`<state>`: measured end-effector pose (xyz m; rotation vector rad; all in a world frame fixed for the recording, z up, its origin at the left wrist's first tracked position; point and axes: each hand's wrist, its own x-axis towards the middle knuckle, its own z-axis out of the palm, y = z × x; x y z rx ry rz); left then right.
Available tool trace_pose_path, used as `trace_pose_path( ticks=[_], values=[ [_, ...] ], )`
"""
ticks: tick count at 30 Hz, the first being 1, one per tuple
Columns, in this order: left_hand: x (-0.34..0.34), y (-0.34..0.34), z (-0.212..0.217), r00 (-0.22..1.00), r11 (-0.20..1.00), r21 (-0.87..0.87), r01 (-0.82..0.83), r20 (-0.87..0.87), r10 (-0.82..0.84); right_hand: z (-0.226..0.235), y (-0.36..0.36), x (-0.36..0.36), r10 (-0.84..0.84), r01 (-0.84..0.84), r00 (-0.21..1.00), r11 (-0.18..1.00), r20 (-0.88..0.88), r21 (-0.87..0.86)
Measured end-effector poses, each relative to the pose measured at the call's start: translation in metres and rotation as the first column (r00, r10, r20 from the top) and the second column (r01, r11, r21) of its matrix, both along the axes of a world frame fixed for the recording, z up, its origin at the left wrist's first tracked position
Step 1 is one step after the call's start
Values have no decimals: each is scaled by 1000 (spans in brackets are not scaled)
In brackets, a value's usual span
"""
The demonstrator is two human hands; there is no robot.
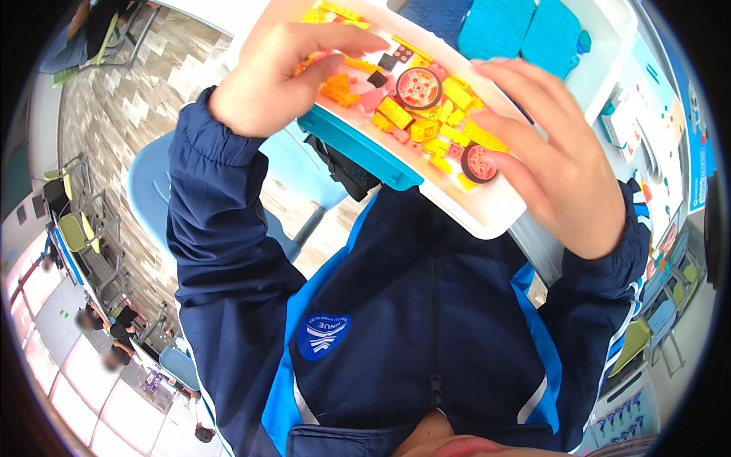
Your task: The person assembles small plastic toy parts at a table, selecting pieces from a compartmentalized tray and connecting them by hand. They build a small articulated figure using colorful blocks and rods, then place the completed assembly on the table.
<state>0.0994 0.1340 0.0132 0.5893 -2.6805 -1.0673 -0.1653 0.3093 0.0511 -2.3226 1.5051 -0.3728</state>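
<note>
A white tray [487, 223] with a teal latch [358, 148] on its near side lies in front of me, filled with small building bricks. Over the left part of the tray, my left hand [274, 76] has thumb and index finger apart beside an orange brick [339, 90]. My right hand [552, 148] reaches across the right rim with its fingers spread, thumb close to a red wheel with a black tyre [479, 163]. Another red wheel [419, 88] sits among yellow bricks [394, 113] in the middle. Parts of the tray are hidden beneath both hands.
Behind the tray stands a white bin [618, 53] holding teal lid-like panels [499, 34]. A pale blue chair [156, 186] is at my left. White table surface with small parts [647, 122] extends to the right. Chairs and blurred people are farther off.
</note>
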Motion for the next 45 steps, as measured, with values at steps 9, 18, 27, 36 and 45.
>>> trace_pose_path(
  ticks=[9, 18, 27, 36, 45],
  values=[
    [18, -16, 8, 963, 969, -107, -224, 125, 237, -36, -22, 33, 157, -163, 970, 986, -186, -18],
    [2, -13, 6, 985, 954, -276, 116, -88, -145, -8, 1, 30, 150, -158, 898, 987, -413, 14],
    [-50, 9, -12, 931, 826, -488, 282, 349, -111, -18, 11, 30, 103, -124, 911, 992, -399, -28],
    [-49, 9, 8, 937, 936, -264, 234, 319, -144, -18, 41, 15, 78, -129, 957, 976, -278, -173],
    [-54, 68, 86, 993, 980, -164, 112, -15, -116, 18, 89, -11, -101, 132, 971, 983, 218, -130]
  ],
)
